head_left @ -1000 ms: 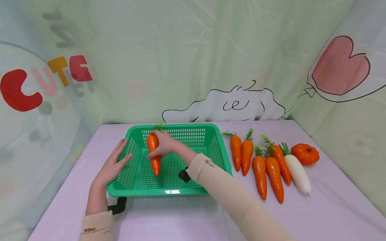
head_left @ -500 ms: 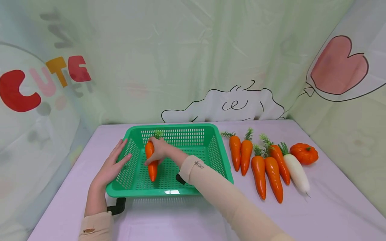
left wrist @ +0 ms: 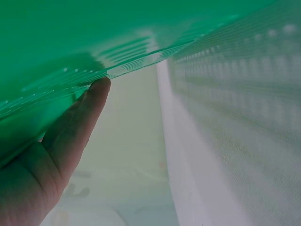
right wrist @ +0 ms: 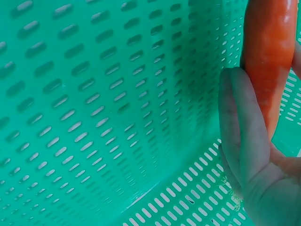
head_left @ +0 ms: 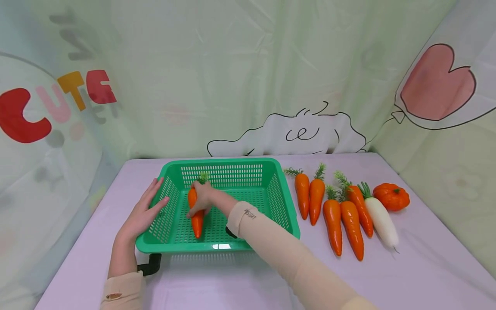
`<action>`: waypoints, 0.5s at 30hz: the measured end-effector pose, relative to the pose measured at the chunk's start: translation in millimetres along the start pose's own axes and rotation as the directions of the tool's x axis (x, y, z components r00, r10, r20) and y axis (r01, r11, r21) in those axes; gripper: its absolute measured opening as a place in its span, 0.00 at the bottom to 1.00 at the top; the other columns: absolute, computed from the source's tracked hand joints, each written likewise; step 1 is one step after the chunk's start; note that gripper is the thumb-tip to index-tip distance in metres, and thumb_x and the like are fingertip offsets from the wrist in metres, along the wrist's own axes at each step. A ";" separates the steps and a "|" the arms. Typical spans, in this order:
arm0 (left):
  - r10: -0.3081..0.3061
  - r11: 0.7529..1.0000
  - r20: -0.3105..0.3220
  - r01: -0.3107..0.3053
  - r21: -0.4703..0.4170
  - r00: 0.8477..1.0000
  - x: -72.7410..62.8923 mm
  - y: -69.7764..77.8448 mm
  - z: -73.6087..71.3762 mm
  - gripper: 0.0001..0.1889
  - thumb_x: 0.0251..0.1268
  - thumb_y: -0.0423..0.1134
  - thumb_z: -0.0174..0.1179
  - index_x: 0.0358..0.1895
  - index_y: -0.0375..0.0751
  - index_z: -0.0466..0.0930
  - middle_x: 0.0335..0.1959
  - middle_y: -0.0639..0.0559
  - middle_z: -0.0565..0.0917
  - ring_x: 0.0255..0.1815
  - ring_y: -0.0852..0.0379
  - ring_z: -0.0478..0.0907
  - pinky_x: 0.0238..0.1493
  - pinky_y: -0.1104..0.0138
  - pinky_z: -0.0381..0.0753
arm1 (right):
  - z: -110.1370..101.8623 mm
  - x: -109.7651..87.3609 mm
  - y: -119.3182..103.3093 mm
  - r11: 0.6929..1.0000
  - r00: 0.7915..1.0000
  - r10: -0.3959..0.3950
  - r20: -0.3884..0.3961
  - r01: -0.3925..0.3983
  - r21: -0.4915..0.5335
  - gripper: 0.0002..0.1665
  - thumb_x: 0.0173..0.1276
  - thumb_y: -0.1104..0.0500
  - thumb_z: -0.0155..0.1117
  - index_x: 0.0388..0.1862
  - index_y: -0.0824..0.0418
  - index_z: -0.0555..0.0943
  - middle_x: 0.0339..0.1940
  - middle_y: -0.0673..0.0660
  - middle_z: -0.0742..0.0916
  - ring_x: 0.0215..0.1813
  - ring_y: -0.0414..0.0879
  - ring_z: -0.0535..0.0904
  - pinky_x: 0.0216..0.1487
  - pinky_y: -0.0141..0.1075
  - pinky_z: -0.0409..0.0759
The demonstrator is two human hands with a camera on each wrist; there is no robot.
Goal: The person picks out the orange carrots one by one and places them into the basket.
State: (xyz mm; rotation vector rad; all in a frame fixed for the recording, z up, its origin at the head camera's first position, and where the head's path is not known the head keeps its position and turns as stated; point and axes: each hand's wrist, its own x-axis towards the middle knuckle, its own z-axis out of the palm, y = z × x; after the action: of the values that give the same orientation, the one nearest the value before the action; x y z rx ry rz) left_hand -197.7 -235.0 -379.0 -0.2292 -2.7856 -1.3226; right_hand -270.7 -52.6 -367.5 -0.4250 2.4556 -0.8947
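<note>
A green plastic basket (head_left: 224,248) with slotted walls stands on the table's left half. Inside it, toward the left, my right hand (head_left: 202,199) grips an orange carrot (head_left: 197,226) with a green leafy top. The right wrist view has this carrot (right wrist: 269,52) between thumb and fingers, low beside a basket wall. My left hand (head_left: 140,215) lies along the basket's left side, fingers straight and thumb spread over the rim. In the left wrist view its fingers (left wrist: 77,129) touch the outer wall of the basket (left wrist: 117,28).
Right of the basket lie several more carrots (head_left: 333,226), a white radish (head_left: 381,221) and a small orange pumpkin (head_left: 391,196). A pale lilac cloth covers the table (head_left: 217,284). Printed curtains (head_left: 174,86) hang behind it and along both sides.
My right hand has lowered the carrot deeper into the basket, slightly left and toward the near side. The left hand stays at the basket's left side.
</note>
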 end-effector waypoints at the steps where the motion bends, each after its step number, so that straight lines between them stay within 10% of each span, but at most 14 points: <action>1: 0.000 1.000 0.000 0.000 0.001 1.000 -0.1 0.1 -0.2 0.34 0.69 0.50 0.47 0.73 0.50 0.43 0.74 0.46 0.38 0.71 0.38 0.37 0.58 0.33 0.44 | 0.7 0.7 0.0 1.000 1.000 0.003 0.001 -0.003 -0.006 0.50 0.45 0.60 0.77 0.65 0.55 0.59 0.53 0.63 0.65 0.37 0.50 0.76 0.27 0.37 0.82; 15: 0.003 1.000 0.003 -0.003 -0.026 1.000 0.2 1.3 -0.4 0.32 0.71 0.48 0.44 0.73 0.48 0.44 0.74 0.46 0.38 0.72 0.40 0.34 0.60 0.35 0.40 | 5.7 3.1 -1.3 0.997 0.997 0.063 0.042 -0.061 -0.054 0.50 0.48 0.58 0.75 0.67 0.54 0.57 0.61 0.65 0.62 0.31 0.48 0.77 0.26 0.34 0.81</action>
State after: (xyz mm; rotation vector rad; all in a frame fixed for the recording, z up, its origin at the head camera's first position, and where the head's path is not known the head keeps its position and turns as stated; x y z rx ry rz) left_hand -197.7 -234.5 -377.7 -0.2366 -2.7708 -1.3595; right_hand -270.0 -57.8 -371.5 -0.3806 2.4428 -0.7884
